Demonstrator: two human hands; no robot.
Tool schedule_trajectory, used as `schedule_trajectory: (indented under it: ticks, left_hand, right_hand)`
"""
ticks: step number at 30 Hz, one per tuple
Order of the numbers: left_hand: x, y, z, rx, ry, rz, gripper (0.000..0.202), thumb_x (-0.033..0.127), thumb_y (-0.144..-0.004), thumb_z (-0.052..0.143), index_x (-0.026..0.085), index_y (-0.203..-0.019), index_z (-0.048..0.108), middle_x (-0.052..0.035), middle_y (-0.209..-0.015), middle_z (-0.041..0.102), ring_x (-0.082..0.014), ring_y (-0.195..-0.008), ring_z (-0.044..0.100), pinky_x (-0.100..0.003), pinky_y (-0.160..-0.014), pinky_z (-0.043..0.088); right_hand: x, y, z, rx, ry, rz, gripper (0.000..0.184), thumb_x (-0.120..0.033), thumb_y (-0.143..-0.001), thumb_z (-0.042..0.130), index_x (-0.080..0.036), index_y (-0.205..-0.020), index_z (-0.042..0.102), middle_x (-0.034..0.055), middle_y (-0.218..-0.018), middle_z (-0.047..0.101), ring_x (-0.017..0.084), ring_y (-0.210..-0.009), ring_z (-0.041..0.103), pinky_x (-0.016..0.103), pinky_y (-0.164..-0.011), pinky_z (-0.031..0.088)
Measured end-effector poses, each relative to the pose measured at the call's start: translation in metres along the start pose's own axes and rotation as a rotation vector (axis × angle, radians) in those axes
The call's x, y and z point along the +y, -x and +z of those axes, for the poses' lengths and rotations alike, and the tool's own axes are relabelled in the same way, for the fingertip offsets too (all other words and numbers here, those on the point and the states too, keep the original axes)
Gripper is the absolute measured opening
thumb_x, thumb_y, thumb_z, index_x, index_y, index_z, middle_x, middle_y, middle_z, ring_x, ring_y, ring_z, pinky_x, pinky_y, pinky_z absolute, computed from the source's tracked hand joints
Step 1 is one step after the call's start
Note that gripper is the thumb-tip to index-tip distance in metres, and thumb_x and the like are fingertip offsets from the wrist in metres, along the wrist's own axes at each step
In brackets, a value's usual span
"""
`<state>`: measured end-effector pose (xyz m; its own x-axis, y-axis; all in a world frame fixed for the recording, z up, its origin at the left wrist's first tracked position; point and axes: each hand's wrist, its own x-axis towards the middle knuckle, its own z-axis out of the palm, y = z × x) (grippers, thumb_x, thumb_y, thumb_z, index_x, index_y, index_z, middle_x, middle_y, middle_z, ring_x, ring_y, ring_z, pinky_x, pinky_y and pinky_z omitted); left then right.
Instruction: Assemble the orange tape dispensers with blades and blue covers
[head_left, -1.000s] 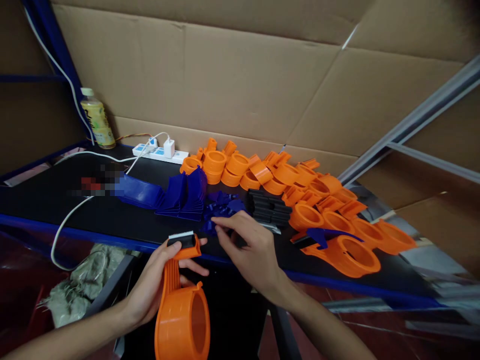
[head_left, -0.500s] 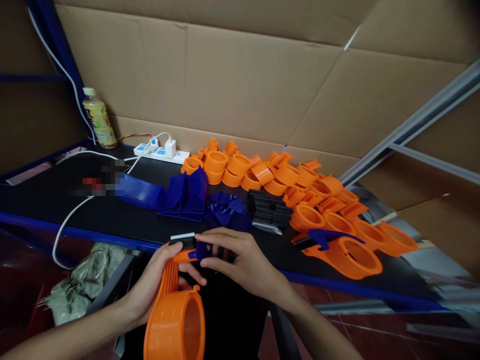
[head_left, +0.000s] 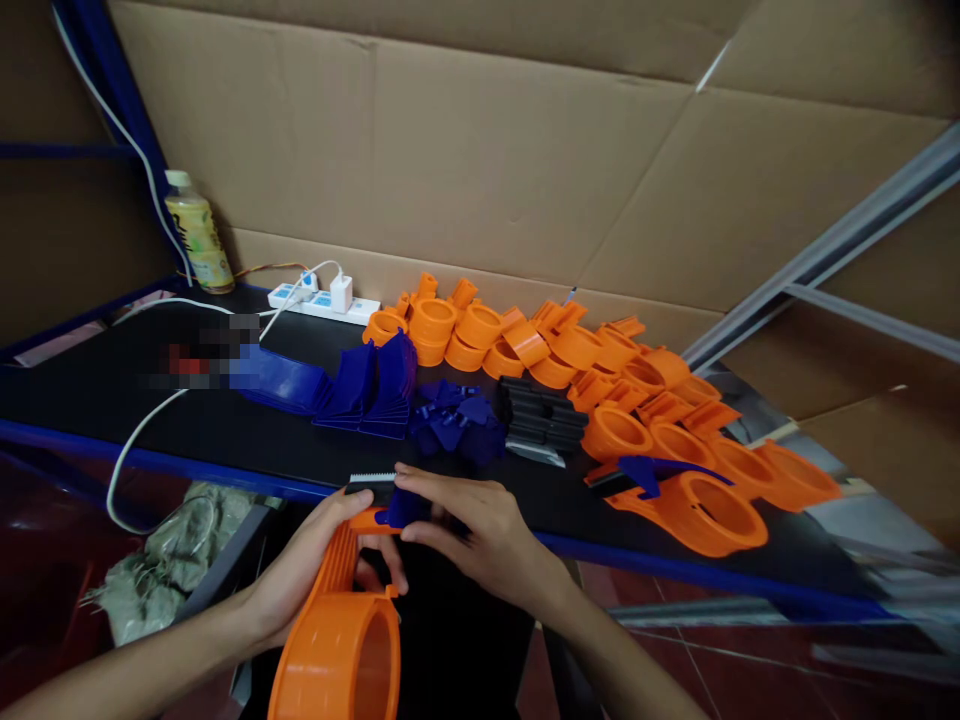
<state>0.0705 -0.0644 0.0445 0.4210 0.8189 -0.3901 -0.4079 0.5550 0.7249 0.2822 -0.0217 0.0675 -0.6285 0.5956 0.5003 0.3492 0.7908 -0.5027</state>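
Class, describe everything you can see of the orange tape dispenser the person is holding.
The orange tape dispenser looks like moulded plastic: a wide hollow ring low in the picture, with a ribbed neck rising to a black head topped by a pale toothed blade. It tilts away from the person, off the table's near edge. The left hand wraps its neck; the right hand presses a small blue part against its head.

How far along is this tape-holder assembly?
One finished orange tape dispenser with a blue flap lies on the black table. The left hand holds an orange dispenser body; the right hand presses a small blue part onto it. Many bare orange shells remain.
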Motion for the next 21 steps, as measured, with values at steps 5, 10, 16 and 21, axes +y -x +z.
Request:
schedule_trajectory:
  ticks: [5,10,16,21]
  left_hand:
    - [-0.001,-0.001,-0.002,-0.032,0.021,0.029,0.032,0.042,-0.092,0.058,0.013,-0.079,0.065,-0.0134,-0.074,0.074,-0.0177,-0.058,0.066,-0.025,-0.057,0.052]
    - [0.002,-0.003,-0.003,0.015,0.021,0.05,0.04,0.047,-0.093,0.053,0.012,-0.08,0.065,-0.0144,-0.07,0.074,-0.0178,-0.054,0.066,-0.024,-0.054,0.051]
    - [0.001,-0.003,-0.002,0.03,0.036,0.069,0.028,0.041,-0.092,0.059,0.014,-0.089,0.064,-0.0105,-0.068,0.073,-0.0211,-0.057,0.069,-0.027,-0.055,0.053]
    - [-0.001,-0.003,0.0,0.001,0.043,0.086,0.019,0.033,-0.091,0.059,0.015,-0.096,0.063,-0.0081,-0.066,0.073,-0.0212,-0.058,0.07,-0.029,-0.056,0.056]
  right_hand:
    - [-0.001,0.006,0.009,0.09,0.086,-0.048,0.048,-0.026,-0.095,0.064,-0.024,-0.142,0.053,0.0099,-0.135,0.066,0.017,-0.101,0.074,0.028,-0.086,0.062]
    - [-0.005,0.003,0.01,0.133,0.089,-0.004,0.043,-0.02,-0.094,0.061,-0.026,-0.136,0.056,0.008,-0.13,0.068,0.018,-0.108,0.071,0.03,-0.088,0.061]
    - [-0.004,0.002,0.01,0.114,-0.059,0.053,0.035,-0.022,-0.097,0.059,-0.025,-0.131,0.056,0.0068,-0.119,0.07,0.013,-0.083,0.069,0.026,-0.071,0.06]
    - [-0.003,0.008,0.021,0.105,0.013,0.105,0.033,-0.025,-0.099,0.056,-0.027,-0.131,0.054,0.0067,-0.121,0.07,0.013,-0.076,0.07,0.027,-0.072,0.06]
